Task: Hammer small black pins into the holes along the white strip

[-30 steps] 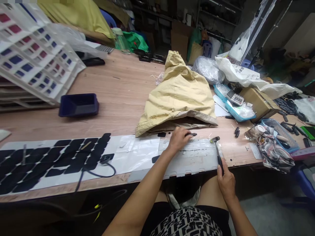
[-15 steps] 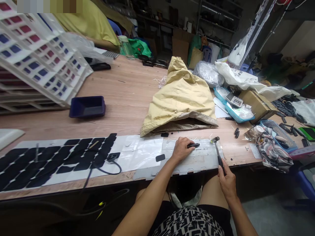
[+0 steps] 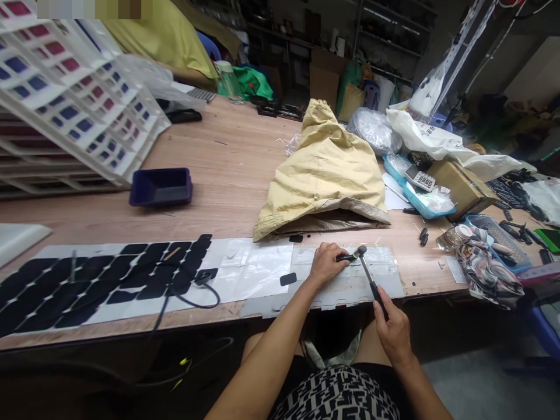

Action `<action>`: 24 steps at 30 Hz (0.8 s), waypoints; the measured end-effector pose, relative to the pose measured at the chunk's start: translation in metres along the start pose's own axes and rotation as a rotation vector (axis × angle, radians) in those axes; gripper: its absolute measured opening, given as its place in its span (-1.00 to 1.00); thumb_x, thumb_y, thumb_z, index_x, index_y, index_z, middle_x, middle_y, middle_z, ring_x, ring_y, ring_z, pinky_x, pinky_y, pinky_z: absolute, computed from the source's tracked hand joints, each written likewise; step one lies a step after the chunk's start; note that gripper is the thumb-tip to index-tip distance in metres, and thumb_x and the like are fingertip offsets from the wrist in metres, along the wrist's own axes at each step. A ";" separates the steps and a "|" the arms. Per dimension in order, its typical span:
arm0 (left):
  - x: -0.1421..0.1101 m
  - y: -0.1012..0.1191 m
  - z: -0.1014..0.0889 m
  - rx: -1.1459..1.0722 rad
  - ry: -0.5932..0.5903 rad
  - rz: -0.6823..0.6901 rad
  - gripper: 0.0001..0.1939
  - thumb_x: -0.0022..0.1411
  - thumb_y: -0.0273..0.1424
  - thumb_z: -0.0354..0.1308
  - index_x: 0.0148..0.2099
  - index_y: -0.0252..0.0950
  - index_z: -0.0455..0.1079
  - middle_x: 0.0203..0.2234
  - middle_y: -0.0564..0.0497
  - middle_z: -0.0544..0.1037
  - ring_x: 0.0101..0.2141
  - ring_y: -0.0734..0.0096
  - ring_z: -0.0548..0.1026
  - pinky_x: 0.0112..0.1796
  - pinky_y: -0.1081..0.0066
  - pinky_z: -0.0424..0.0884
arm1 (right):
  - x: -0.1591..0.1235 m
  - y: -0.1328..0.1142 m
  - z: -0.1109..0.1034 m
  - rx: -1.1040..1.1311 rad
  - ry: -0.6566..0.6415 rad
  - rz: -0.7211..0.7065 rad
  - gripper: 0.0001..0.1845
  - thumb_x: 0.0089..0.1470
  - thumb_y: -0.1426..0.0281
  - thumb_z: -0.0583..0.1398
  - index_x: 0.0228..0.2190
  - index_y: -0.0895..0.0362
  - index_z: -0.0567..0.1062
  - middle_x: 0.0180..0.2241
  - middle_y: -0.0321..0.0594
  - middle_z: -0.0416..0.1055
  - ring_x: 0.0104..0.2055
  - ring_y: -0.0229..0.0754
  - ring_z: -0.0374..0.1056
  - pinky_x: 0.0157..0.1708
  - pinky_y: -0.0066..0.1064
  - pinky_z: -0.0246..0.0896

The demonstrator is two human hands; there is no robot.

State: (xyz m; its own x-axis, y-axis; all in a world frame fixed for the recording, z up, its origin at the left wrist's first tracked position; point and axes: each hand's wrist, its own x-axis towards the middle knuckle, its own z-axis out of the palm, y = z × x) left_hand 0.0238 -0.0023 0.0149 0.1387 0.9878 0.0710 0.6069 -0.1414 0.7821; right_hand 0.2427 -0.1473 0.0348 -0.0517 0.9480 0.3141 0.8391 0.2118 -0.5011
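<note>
My right hand (image 3: 392, 326) is closed round the dark grip of a small hammer (image 3: 368, 273). The hammer's head is over the tip of a slim black handle-like piece (image 3: 345, 257); whether they touch I cannot tell. My left hand (image 3: 324, 262) pinches that piece by its near end, low over a clear plastic sheet (image 3: 380, 283) at the table's front edge. White paper (image 3: 251, 262) lies left of the sheet, with rows of black rounded patches (image 3: 149, 262) on it. Another black patch (image 3: 288, 279) lies close to my left wrist.
A yellow cloth sack (image 3: 324, 175) stands behind my hands. Left are a dark blue tray (image 3: 161, 197) and a white crate (image 3: 87, 111). Right are a jar (image 3: 455, 236), blue baskets (image 3: 499, 239), a calculator (image 3: 420, 177) and a cardboard box (image 3: 464, 186). A person in yellow (image 3: 161, 41) sits across.
The hammer has swung left and its head now meets the black piece's tip in view. My right hand moved left with it. My left hand keeps its pinch in nearly the same place.
</note>
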 end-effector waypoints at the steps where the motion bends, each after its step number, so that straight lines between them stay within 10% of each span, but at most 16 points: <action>1: 0.000 0.000 0.000 0.002 0.001 -0.004 -0.85 0.12 -0.34 0.28 -0.21 -0.08 0.59 -0.29 0.04 0.54 -0.09 0.19 0.33 -0.03 0.21 0.25 | 0.000 0.001 0.000 -0.010 -0.010 0.002 -0.55 0.31 0.31 0.08 0.17 0.13 0.43 0.05 -0.11 0.50 0.00 -0.10 0.51 0.02 -0.41 0.40; 13: 0.000 -0.001 0.001 0.010 0.010 -0.008 -0.84 0.10 -0.32 0.30 -0.21 -0.07 0.59 -0.31 0.04 0.54 -0.11 0.18 0.33 -0.04 0.20 0.25 | 0.006 -0.017 0.002 0.053 -0.041 -0.024 -0.56 0.30 0.30 0.05 0.13 0.11 0.48 0.03 -0.16 0.52 0.00 -0.13 0.51 0.01 -0.43 0.41; 24: 0.002 -0.003 0.002 -0.002 0.012 0.016 -0.84 0.10 -0.33 0.27 -0.21 -0.10 0.59 -0.28 0.04 0.57 -0.08 0.14 0.33 -0.02 0.18 0.24 | 0.015 0.029 -0.020 -0.320 0.020 0.355 -0.46 0.27 0.16 0.01 0.17 0.08 0.45 -0.31 -0.08 0.63 -0.35 -0.04 0.56 -0.34 -0.38 0.37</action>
State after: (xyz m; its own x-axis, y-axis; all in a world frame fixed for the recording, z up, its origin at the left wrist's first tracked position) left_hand 0.0244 -0.0004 0.0115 0.1392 0.9861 0.0907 0.6032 -0.1571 0.7820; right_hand 0.2766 -0.1316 0.0409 0.2761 0.9431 0.1853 0.9278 -0.2113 -0.3074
